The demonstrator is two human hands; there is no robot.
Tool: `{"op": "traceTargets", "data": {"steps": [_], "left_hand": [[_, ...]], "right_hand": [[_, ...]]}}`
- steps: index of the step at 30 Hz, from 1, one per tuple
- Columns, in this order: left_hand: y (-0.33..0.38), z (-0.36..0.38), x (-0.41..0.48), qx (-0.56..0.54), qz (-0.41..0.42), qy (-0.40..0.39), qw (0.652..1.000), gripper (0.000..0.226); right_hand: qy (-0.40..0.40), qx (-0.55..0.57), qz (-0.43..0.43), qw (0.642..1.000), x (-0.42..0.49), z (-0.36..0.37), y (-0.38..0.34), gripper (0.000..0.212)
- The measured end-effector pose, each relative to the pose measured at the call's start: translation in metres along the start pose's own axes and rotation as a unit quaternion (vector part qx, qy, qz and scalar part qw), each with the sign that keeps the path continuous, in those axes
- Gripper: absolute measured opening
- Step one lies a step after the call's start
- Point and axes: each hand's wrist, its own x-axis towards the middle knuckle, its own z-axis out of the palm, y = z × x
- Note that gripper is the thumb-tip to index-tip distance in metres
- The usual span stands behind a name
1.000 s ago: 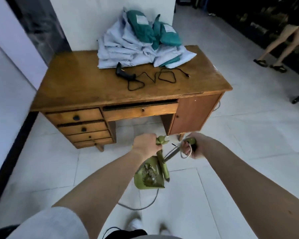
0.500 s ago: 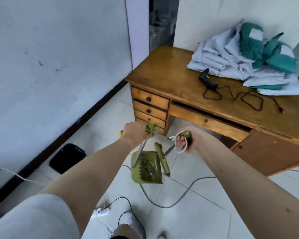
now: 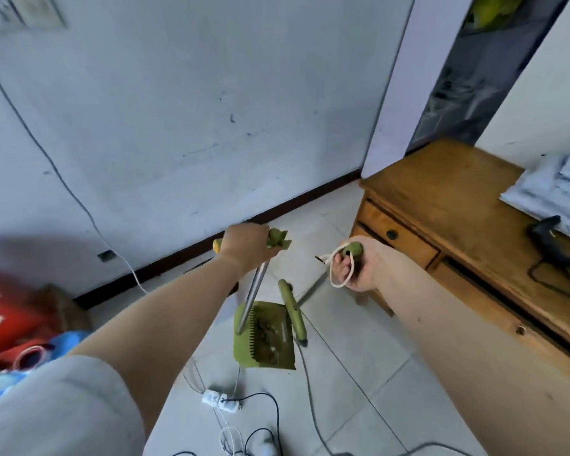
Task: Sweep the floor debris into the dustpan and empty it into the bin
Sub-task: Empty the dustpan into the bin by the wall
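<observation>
The left hand [image 3: 246, 246] is closed in a fist round the top of the dustpan's metal handle [image 3: 256, 286], knuckles up, with a green grip piece showing at the right of the fist and a yellow end at its left. The dustpan [image 3: 244, 353] hangs from that handle just above the tiled floor [image 3: 359, 373], near the middle of the view, and brownish debris [image 3: 268, 337] lies inside it behind a row of comb teeth. The right hand [image 3: 356, 268] is curled round the green end of the broom, palm turned toward the camera, and a white cord loop [image 3: 338, 279] hangs over its fingers. The broom head [image 3: 295, 315] sits just right of the dustpan, touching its edge. A wooden table [image 3: 441, 192] with drawers stands at the right, carrying folded cloth [image 3: 560, 185] and a black tool [image 3: 545, 230] with a cable. A white power strip [image 3: 219, 398] and cables lie on the near floor.
</observation>
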Motion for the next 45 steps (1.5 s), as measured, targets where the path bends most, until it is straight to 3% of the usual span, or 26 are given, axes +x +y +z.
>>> {"op": "traceTargets", "data": {"steps": [11,18,27,36,45], "left_hand": [[-0.105,-0.023,0.004,0.032,-0.152,0.017,0.988,0.042],[-0.117,-0.039,0.037,0.071,-0.184,0.025,0.980,0.040],[-0.123,-0.038,0.065,0.064,-0.248,0.049,0.965,0.034],[-0.157,-0.015,0.095,0.119,-0.135,0.034,0.983,0.036],[-0.212,-0.036,0.110,0.140,-0.120,0.038,0.982,0.040]], "right_hand": [[-0.055,-0.189,0.022,0.980,0.049,0.112,-0.048,0.037],[-0.081,-0.291,0.036,0.952,0.076,0.151,-0.097,0.027],[-0.114,-0.325,0.038,0.938,0.105,0.189,-0.160,0.024],[-0.116,-0.432,0.040,0.894,0.141,0.222,-0.184,0.018],[-0.130,-0.382,0.044,0.914,0.149,0.247,-0.222,0.019]]}}
